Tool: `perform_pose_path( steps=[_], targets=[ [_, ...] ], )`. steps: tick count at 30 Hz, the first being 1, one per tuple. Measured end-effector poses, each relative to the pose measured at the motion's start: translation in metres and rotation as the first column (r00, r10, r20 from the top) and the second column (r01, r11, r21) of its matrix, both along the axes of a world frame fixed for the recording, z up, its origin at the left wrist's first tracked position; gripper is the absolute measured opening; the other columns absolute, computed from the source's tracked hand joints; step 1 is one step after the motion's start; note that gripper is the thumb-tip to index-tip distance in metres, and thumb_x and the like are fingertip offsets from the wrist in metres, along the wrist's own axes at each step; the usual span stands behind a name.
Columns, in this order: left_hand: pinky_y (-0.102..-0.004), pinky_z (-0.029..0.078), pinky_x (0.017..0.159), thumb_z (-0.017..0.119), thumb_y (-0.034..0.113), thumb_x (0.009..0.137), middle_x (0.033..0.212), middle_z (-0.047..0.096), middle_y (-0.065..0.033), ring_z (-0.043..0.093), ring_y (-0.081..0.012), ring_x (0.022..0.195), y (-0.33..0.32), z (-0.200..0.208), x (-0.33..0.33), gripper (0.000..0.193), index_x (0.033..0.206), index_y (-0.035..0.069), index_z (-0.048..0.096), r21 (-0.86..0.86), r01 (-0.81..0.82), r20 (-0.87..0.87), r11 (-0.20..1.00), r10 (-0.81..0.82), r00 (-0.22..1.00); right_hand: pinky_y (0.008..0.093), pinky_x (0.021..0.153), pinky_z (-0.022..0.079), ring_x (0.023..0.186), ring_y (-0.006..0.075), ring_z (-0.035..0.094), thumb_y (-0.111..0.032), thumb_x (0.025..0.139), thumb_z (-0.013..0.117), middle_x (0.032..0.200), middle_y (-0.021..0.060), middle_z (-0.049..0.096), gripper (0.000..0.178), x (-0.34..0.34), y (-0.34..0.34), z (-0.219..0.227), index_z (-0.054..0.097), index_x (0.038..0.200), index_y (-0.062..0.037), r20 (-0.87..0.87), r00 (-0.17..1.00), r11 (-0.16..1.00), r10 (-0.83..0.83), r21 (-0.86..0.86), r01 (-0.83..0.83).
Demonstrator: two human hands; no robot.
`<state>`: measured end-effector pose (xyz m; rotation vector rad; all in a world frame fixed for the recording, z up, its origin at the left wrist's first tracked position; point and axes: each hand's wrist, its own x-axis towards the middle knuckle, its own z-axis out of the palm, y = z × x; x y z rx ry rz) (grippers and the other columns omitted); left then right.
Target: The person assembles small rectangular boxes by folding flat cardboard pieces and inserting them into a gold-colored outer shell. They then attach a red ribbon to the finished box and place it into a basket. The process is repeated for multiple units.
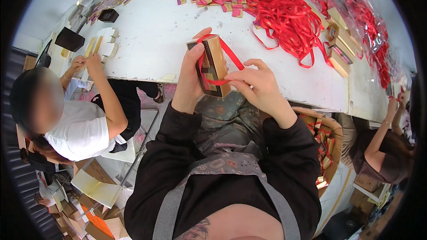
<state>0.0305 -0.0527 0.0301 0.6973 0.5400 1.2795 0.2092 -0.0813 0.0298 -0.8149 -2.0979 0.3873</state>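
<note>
A white table (151, 35) (scuffed) bears red ribbons (284, 22), small squares (205, 0) and gold boxes (339, 63).

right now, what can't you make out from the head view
All in the head view:
Gold box: its far side and underside, turned away from the camera.
Left fingers: partly hidden behind the box.
Red ribbon: the pinched part, covered by the right fingers.
Carton: partly hidden by the right black sleeve.
Far-right co-worker: cut off by the dark rim; anything held is too small to tell.
</note>
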Motion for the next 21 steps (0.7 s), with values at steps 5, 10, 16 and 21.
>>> perform_pose_path(
  steps=[5,10,16,21],
  targets=[
    [-0.0314,0.054,0.053,0.036,0.045,0.092,0.071,0.056,-0.0040,0.059,-0.0151,0.057,0.007,0.018,-0.003,0.051,0.119,0.004,0.051,-0.069,-0.168,-0.117,0.983,0.160,0.980,0.0325,0.082,0.047,0.076,0.0221,0.062,0.001,0.075,0.068,0.086,0.0073,0.066,0.018,-0.007,-0.006,-0.006,0.066,0.091,-0.0059,-0.392,0.914,0.804,-0.102,-0.573,-0.156],
    [-0.0342,0.053,0.057,0.036,0.054,0.092,0.068,0.053,-0.0042,0.057,-0.0157,0.056,0.011,0.026,-0.016,0.050,0.097,0.009,0.055,-0.218,-0.184,-0.088,0.958,0.168,0.982,0.0308,0.077,0.047,0.078,0.0231,0.060,0.004,0.072,0.070,0.084,0.0068,0.066,0.020,-0.006,0.014,-0.009,0.066,0.090,-0.0042,-0.107,0.994,0.999,-0.002,0.051,0.008],
    [-0.0323,0.051,0.061,0.040,0.061,0.088,0.069,0.057,-0.0043,0.057,-0.0163,0.063,0.027,0.014,-0.022,0.053,0.086,0.010,0.055,-0.254,-0.132,-0.016,0.958,0.132,0.991,0.0296,0.076,0.047,0.078,0.0213,0.060,0.003,0.074,0.069,0.086,0.0069,0.066,0.017,-0.012,0.015,-0.012,0.066,0.089,-0.0032,-0.140,0.990,0.986,0.029,-0.161,-0.051],
    [-0.0323,0.052,0.061,0.037,0.058,0.092,0.080,0.057,-0.0053,0.059,-0.0168,0.067,0.030,0.005,-0.016,0.055,0.107,0.008,0.054,-0.153,-0.367,-0.163,0.918,0.343,0.925,0.0277,0.080,0.048,0.087,0.0134,0.062,0.002,0.081,0.064,0.098,0.0059,0.066,0.027,-0.029,0.005,-0.042,0.057,0.107,0.0007,-0.482,0.876,0.842,-0.013,-0.479,-0.251]
  ],
)
